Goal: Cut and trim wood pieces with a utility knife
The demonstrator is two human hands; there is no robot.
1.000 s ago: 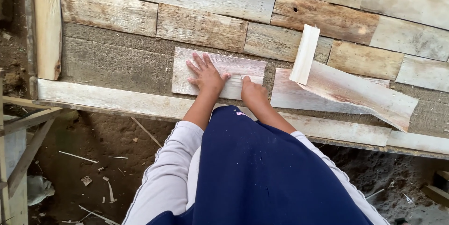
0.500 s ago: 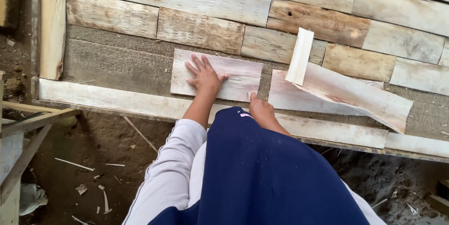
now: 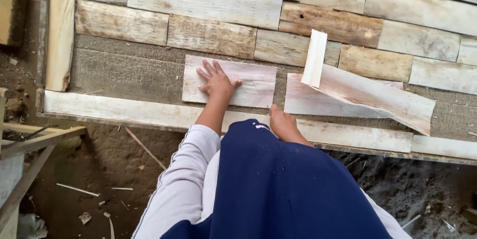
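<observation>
So here's where we're at: our left hand (image 3: pixel 217 81) is spread flat, fingers splayed, pressing down on the pale veneer piece (image 3: pixel 253 82). It isn't gripping anything, just palm-down on top. That piece lies on the grey bare patch (image 3: pixel 124 70) of the surface, below the rows of already laid wood pieces (image 3: pixel 208 0) and just above the long pale edge strip (image 3: pixel 124 110) that runs along the near side. Its long axis runs left to right, same as the rows above it, and the hand sits on its left half.

Our right hand (image 3: pixel 284 125) is lower down, resting around the edge strip and half hidden behind the dark blue garment (image 3: pixel 288 189). It holds nothing that we can see, but we can't tell how the fingers are set.

Just right of the piece lies another pale sheet (image 3: pixel 377 97), longer and set at a slant, with a narrow strip (image 3: pixel 315 58) leaning across its left end. So the left hand is clearly the one on the piece, and the right hand is nearer to that slanted sheet.

Wood scraps (image 3: pixel 79 189) litter the dirt floor (image 3: pixel 114 159) below.
</observation>
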